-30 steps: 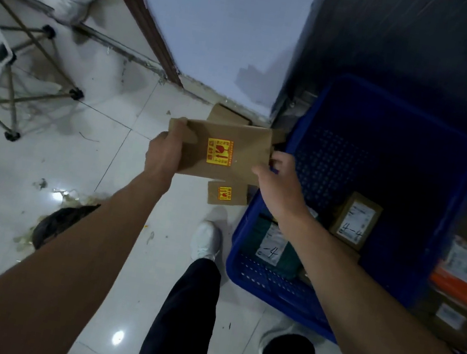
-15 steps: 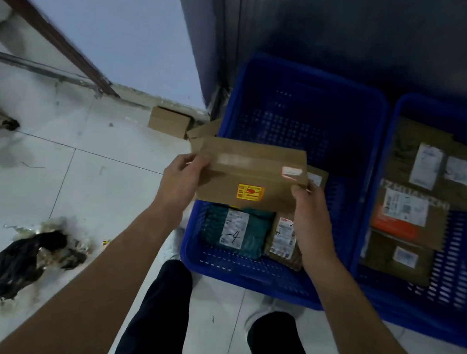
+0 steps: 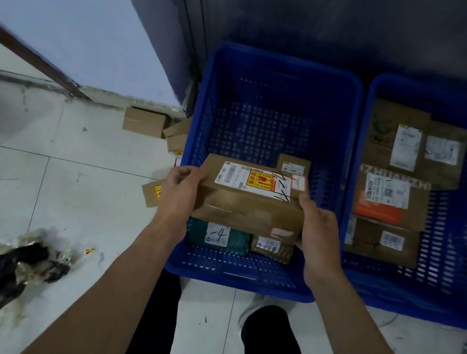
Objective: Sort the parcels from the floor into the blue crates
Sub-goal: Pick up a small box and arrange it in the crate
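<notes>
- Brown cardboard parcel point(image 3: 251, 200) held in the air over the near half of the left blue crate point(image 3: 278, 67), its top face turned up and showing a white shipping label, an orange-and-yellow sticker and black pen strokes.
- Left hand point(image 3: 179, 195) clasps the parcel's left end, fingers curled over the top edge and thumb against the side.
- Right hand point(image 3: 318, 228) clasps the right end, fingers wrapped under and around the lower right corner; both hands are pressed closed on the box.
- Under the held parcel, on the left crate's floor, lie a green parcel point(image 3: 216, 235) with a white label marked "-4" and a small brown parcel point(image 3: 271, 248) just beside it; another small brown box point(image 3: 293, 165) shows behind the held parcel's far right corner.
- Right blue crate point(image 3: 466, 216) stands just beside the left one, and holds several brown parcels: two with white labels at the back point(image 3: 387, 134), an orange-and-brown one point(image 3: 389, 199) in the middle, and another brown one point(image 3: 382, 242) at the front.
- On the white tiled floor point(image 3: 68, 195) to the left of the left crate lie more small brown boxes: one point(image 3: 145, 122) against the wall, two stacked beside the crate's corner point(image 3: 177, 136), and one with a yellow sticker point(image 3: 150, 194) partly hidden behind the left wrist.
- A dark crumpled bag point(image 3: 4, 280) with stained scraps around it lies on the tiles at the lower left.
- The person's legs in dark trousers point(image 3: 267, 352) stand in front of the left crate.
</notes>
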A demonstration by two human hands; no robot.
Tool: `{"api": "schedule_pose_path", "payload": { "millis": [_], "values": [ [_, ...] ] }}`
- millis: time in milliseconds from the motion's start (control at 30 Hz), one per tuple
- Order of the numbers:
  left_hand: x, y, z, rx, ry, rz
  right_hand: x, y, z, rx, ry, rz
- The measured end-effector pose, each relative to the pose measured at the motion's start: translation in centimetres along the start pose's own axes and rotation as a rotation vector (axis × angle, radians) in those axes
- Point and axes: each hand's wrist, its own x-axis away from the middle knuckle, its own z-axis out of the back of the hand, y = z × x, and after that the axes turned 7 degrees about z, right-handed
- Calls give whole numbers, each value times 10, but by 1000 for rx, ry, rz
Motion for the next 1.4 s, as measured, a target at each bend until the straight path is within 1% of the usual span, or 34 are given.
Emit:
{"api": "schedule_pose_path", "payload": {
  "millis": [167,267,367,467,533,667,767,833,900,1000,1033,1100,1267,1400],
  "values": [
    [-3,-4,-8,-28,-13,3,-8,9,8,-2,-76,-116],
    [-7,-10,-12,-67,-26,-3,-13,14,13,52,-98,-128],
    [-15,-15,-17,-148,-49,-39,-18,14,15,67,-115,-86],
    [-25,-16,-22,-259,-44,-90,-25,13,16,136,-150,-29],
    [-33,-15,-25,-374,-26,-122,-33,12,14,222,-158,29],
    [-50,-3,-32,-675,31,-231,-57,6,4,426,-205,140],
    [-67,18,-36,-776,57,-326,-82,-2,-8,494,-233,173],
    [-86,32,-42,-820,40,-418,-103,-7,-18,533,-222,221],
    [-107,44,-49,-884,-3,-473,-125,-9,-30,613,-221,300],
    [-141,59,-62,-1100,-37,-517,-158,-5,-46,701,-224,337],
    [-153,61,-67,-1186,-49,-525,-169,0,-51,716,-224,342],
    [-177,59,-77,-1286,-67,-506,-192,13,-62,747,-241,380],
    [-245,38,-90,-1378,-57,-479,-240,49,-90,846,-245,390],
    [-288,11,-92,-1376,-58,-400,-272,82,-106,900,-265,375]
  ]
}}
